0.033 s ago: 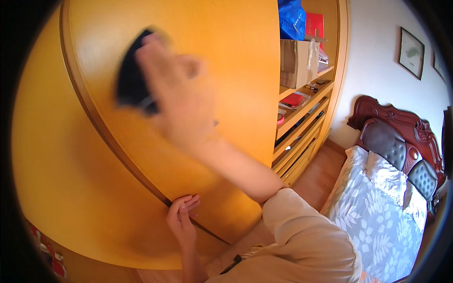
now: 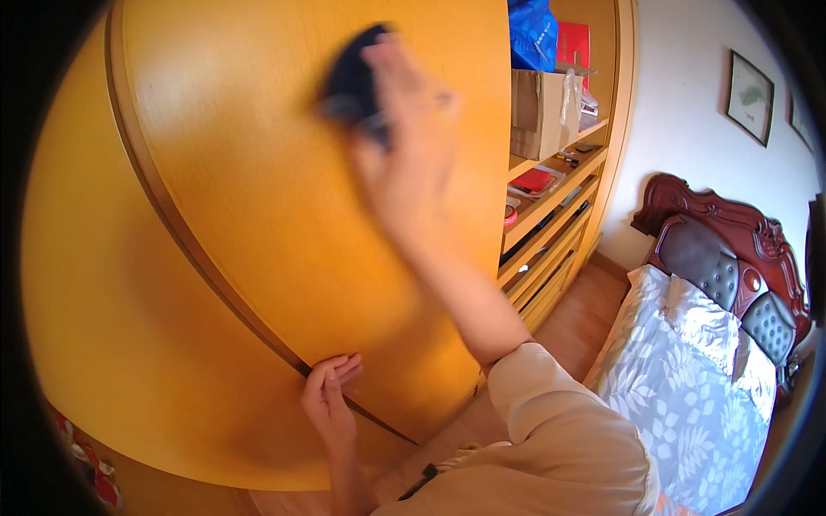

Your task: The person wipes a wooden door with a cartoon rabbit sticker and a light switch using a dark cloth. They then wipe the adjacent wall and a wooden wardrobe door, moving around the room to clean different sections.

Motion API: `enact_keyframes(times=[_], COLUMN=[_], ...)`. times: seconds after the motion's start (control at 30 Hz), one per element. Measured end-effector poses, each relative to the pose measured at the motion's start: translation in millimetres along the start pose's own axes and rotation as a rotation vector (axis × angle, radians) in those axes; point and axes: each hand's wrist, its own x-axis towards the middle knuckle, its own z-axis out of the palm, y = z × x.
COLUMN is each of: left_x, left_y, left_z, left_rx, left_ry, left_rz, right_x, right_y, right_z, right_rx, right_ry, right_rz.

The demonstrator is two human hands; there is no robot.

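The right hand (image 2: 404,146) has travelled rightward and a little higher across the glossy honey-coloured wooden wardrobe door (image 2: 258,215) since the frame just before, carrying the dark crumpled cloth (image 2: 353,82) with it; both are smeared by motion, so the wiping stroke looks to be in full swing, working the upper part of the panel. Its fingers are closed around the cloth, pressing it flat to the wood. The left hand (image 2: 329,402) has not shifted: fingers together, tips laid against the dark seam between the two door panels, seemingly steadying the door. To the right, open wooden shelves (image 2: 551,185) hold a brown cardboard box (image 2: 540,101), a blue bag (image 2: 532,33) and red items. Farther right are a bed with pale leaf-print bedding (image 2: 697,387) and a carved dark headboard (image 2: 723,249). Nothing blocks the panel's surface.
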Motion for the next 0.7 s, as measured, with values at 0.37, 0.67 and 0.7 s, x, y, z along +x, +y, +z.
enact_keyframes(times=[0.37, 0.67, 0.7], left_x=[1, -4, -4], left_y=[1, -40, -40], left_z=[9, -17, -13], left_rx=[-0.047, 0.233, 0.165], left_ry=[-0.022, 0.032, 0.054], left_rz=[-0.01, 0.177, 0.153], right_x=[-17, -73, -78], right_y=[57, -115, -108], right_z=[-26, -20, -21], right_rx=[-0.163, 0.253, 0.293], right_ry=[0.083, -0.098, -0.102], right_rz=[0.253, -0.021, 0.018])
